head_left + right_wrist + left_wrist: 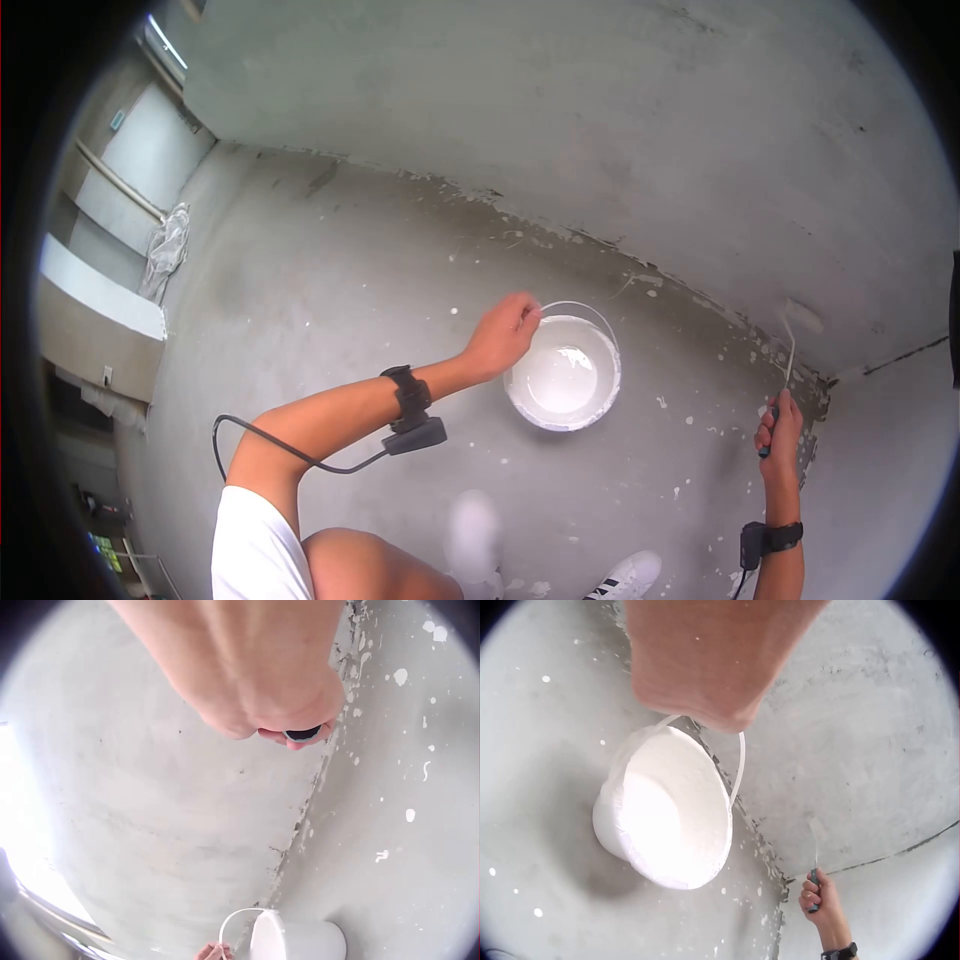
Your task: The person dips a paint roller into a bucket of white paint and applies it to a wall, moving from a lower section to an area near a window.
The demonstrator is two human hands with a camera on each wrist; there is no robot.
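We see bare hands (pixel 503 337), a white fabric short sleeve (pixel 258 545), a black left wristband (pixel 409 397) carrying a black rectangular box (pixel 417 436) with a thin black cable (pixel 346 471), a black right wristband (pixel 783 537), and white shoes (pixel 636 572) with black stripes.

white round plastic bucket (pixel 315 942): 1 | dark-gripped white paint roller (pixel 806 317): 1 | bare hands (pixel 503 337): 2 | black wrist straps (pixel 411 398): 2 | white black-striped shoes (pixel 632 574): 2

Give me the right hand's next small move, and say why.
Probably glide the white cylindrical roller head up the gray wall: the right hand grips its dark handle with the head low at the wall, while the left hand holds the round white bucket by its thin curved handle.
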